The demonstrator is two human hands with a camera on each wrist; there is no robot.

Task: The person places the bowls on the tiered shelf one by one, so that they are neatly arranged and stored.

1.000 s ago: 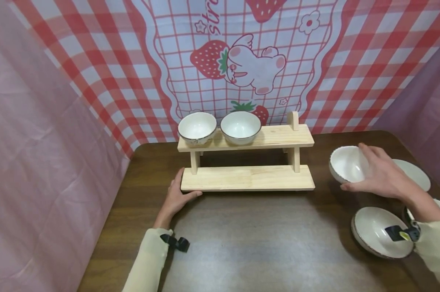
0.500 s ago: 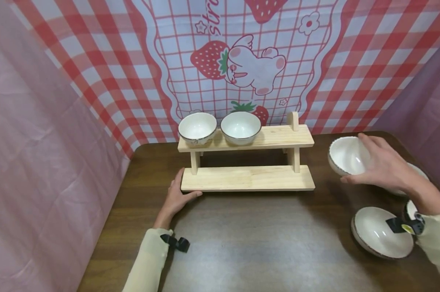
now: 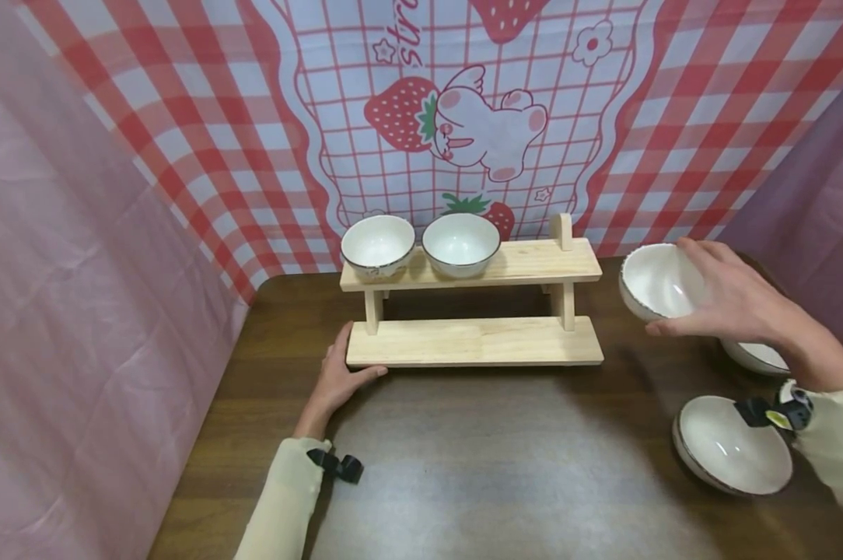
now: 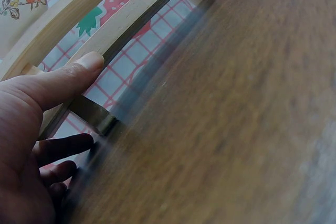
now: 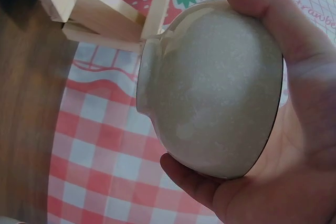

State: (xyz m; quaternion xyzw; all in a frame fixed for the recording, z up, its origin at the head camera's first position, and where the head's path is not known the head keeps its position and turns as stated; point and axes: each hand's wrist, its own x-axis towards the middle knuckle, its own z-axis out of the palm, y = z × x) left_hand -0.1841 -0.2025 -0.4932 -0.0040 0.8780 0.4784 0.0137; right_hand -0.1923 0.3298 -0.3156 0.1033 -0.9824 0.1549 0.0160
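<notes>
My right hand (image 3: 736, 299) grips a white bowl (image 3: 655, 280) by its rim and side, in the air right of the wooden two-tier shelf (image 3: 473, 342). Its thumb and fingers span the speckled outside of the bowl (image 5: 220, 87) in the right wrist view. At the shelf's lower left end, my left hand (image 3: 337, 381) holds the board's corner. The left wrist view has its thumb (image 4: 68, 82) on the board's front edge, with the other fingers curled below. Two dark-rimmed white bowls, one left (image 3: 378, 243) and one right (image 3: 461, 243), stand side by side on the upper tier.
On the brown table (image 3: 463, 467), a wide white bowl (image 3: 732, 447) sits at the right. Another white dish (image 3: 757, 358) is partly hidden behind my right forearm. A red-checked cloth (image 3: 204, 155) hangs behind the shelf, and pink drapes (image 3: 78, 311) border the sides.
My right hand has raised the bowl and moved it slightly away from me and to the left. My left hand, the shelf and the two bowls on it have stayed in place.
</notes>
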